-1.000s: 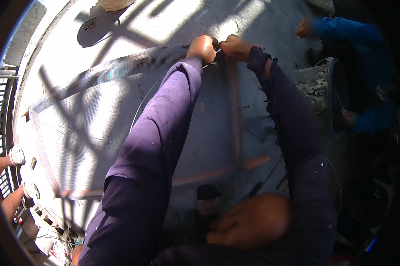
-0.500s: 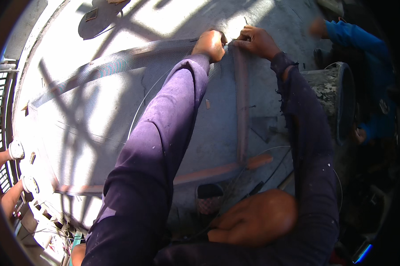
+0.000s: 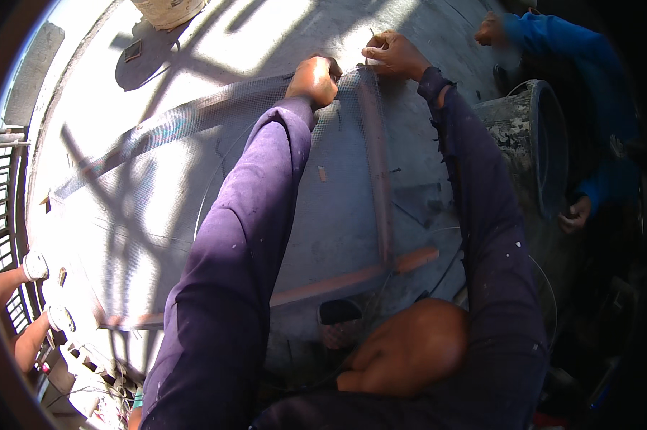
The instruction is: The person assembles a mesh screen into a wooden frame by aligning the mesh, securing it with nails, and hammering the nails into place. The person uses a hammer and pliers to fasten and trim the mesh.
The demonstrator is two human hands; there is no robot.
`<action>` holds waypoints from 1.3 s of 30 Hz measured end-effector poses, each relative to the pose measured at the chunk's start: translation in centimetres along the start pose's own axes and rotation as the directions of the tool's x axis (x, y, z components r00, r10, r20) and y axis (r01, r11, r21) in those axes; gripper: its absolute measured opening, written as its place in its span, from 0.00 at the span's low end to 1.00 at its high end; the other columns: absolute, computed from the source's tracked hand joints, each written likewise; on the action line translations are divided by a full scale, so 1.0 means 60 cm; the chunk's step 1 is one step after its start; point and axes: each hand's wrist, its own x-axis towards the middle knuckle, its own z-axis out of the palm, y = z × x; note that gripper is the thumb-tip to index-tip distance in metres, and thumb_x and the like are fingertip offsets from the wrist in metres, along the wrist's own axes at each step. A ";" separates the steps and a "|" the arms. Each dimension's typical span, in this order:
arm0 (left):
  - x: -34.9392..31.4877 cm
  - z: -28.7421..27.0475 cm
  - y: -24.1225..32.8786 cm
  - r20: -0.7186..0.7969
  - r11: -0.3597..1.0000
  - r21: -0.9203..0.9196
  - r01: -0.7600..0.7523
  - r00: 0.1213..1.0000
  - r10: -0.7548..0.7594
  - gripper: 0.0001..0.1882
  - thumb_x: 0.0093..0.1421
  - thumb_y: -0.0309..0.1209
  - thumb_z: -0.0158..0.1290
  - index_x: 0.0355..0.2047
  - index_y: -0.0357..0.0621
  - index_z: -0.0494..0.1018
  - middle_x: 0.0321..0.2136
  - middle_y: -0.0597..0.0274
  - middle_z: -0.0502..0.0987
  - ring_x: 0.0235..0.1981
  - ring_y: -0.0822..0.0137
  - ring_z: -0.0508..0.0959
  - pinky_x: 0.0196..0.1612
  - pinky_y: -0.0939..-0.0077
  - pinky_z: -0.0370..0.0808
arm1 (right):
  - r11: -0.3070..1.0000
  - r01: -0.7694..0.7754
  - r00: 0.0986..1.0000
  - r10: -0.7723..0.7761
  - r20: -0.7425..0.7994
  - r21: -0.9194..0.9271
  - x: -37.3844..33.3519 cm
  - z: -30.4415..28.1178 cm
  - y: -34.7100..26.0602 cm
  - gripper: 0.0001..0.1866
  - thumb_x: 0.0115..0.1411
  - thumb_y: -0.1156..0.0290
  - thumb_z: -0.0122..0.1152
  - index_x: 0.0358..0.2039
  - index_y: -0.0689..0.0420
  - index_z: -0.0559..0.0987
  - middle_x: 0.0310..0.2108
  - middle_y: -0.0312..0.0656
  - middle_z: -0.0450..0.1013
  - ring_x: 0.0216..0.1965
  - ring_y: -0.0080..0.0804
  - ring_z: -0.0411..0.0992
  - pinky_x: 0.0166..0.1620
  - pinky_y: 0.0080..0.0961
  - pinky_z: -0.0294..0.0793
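Hands now higher: my left hand (image 3: pixel 312 77) clenches the mesh screen (image 3: pixel 158 193)'s frame corner (image 3: pixel 363 72); right hand (image 3: pixel 393 54) pinches it.

Left hand (image 3: pixel 313 79): far centre, curled into a fist, knuckles up; arm in purple sleeve stretched forward. Right hand (image 3: pixel 393 55): just right, fingers pinched together; sleeved arm likewise outstretched.

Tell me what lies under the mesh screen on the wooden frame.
Through the mesh screen the grey concrete floor shows, crossed by shadows. The left hand and right hand grip the frame's far corner; both purple sleeves hide the floor beneath them.
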 end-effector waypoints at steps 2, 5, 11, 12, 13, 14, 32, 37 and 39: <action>0.000 0.002 0.000 -0.035 1.000 0.018 -0.003 0.999 0.003 0.16 0.57 0.17 0.52 0.42 0.43 0.83 0.41 0.48 0.84 0.45 0.54 0.84 0.51 0.66 0.79 | 0.981 0.111 0.989 -0.125 -0.082 -0.160 -0.016 -0.010 0.006 0.17 0.61 0.56 0.69 0.37 0.59 0.84 0.34 0.42 0.76 0.37 0.33 0.75 0.42 0.30 0.75; 0.001 0.002 0.000 0.012 1.000 0.020 0.010 1.000 -0.011 0.15 0.58 0.18 0.52 0.43 0.42 0.83 0.42 0.47 0.84 0.45 0.52 0.84 0.52 0.65 0.79 | 0.968 0.162 0.984 -0.173 -0.041 -0.189 -0.037 -0.010 0.013 0.20 0.62 0.52 0.68 0.33 0.58 0.83 0.35 0.43 0.74 0.36 0.37 0.73 0.41 0.36 0.73; 0.001 -0.001 -0.001 0.012 0.996 0.084 -0.011 1.000 0.010 0.15 0.57 0.18 0.53 0.44 0.41 0.82 0.42 0.47 0.84 0.45 0.51 0.83 0.52 0.64 0.78 | 0.928 0.001 0.976 -0.082 -0.201 -0.373 -0.083 0.023 -0.007 0.20 0.66 0.50 0.62 0.37 0.58 0.83 0.35 0.43 0.75 0.40 0.44 0.74 0.45 0.41 0.73; 0.002 -0.001 0.000 0.031 0.996 0.092 0.003 0.999 -0.006 0.15 0.57 0.18 0.53 0.44 0.41 0.82 0.42 0.47 0.83 0.46 0.51 0.83 0.52 0.64 0.78 | 0.915 -0.057 0.966 -0.050 -0.253 -0.400 -0.092 0.032 -0.016 0.21 0.67 0.51 0.60 0.37 0.58 0.83 0.37 0.44 0.76 0.41 0.45 0.75 0.46 0.42 0.74; 0.002 0.000 -0.001 0.026 0.996 0.087 -0.016 1.000 0.014 0.15 0.57 0.18 0.54 0.43 0.41 0.82 0.43 0.46 0.83 0.45 0.50 0.83 0.51 0.63 0.78 | 0.897 -0.125 0.956 -0.006 -0.294 -0.423 -0.100 0.043 -0.026 0.21 0.68 0.51 0.59 0.38 0.58 0.83 0.38 0.44 0.77 0.42 0.46 0.76 0.47 0.43 0.75; 0.002 0.000 -0.001 0.034 0.997 0.076 -0.017 0.999 0.014 0.15 0.56 0.18 0.54 0.43 0.41 0.82 0.43 0.46 0.83 0.46 0.50 0.83 0.51 0.63 0.78 | 0.891 -0.200 0.941 0.059 -0.332 -0.409 -0.107 0.052 -0.038 0.20 0.68 0.52 0.57 0.39 0.57 0.84 0.40 0.45 0.78 0.44 0.47 0.77 0.48 0.44 0.76; 0.009 0.007 -0.019 0.085 0.999 -0.029 -0.024 0.996 0.026 0.18 0.55 0.16 0.53 0.43 0.44 0.83 0.43 0.48 0.83 0.46 0.51 0.83 0.52 0.63 0.78 | 0.800 -0.419 0.907 0.394 -0.151 -0.429 -0.104 0.083 -0.136 0.18 0.64 0.62 0.54 0.47 0.59 0.83 0.45 0.51 0.81 0.50 0.50 0.79 0.52 0.44 0.78; 0.008 0.007 -0.016 0.083 1.000 -0.011 0.005 0.997 -0.004 0.17 0.56 0.15 0.53 0.44 0.42 0.82 0.44 0.49 0.84 0.47 0.54 0.83 0.53 0.65 0.79 | 0.872 0.047 0.993 -0.093 -0.070 -0.487 -0.140 -0.006 -0.079 0.18 0.65 0.57 0.61 0.51 0.52 0.82 0.49 0.40 0.78 0.51 0.42 0.77 0.54 0.38 0.78; 0.009 0.007 -0.018 0.103 1.000 -0.012 -0.020 0.994 0.021 0.18 0.56 0.15 0.53 0.44 0.42 0.83 0.44 0.49 0.84 0.47 0.54 0.83 0.53 0.65 0.79 | 0.792 0.218 0.952 -0.301 -0.054 -0.570 -0.130 -0.014 -0.072 0.18 0.63 0.56 0.64 0.50 0.50 0.82 0.50 0.36 0.77 0.53 0.37 0.76 0.53 0.36 0.79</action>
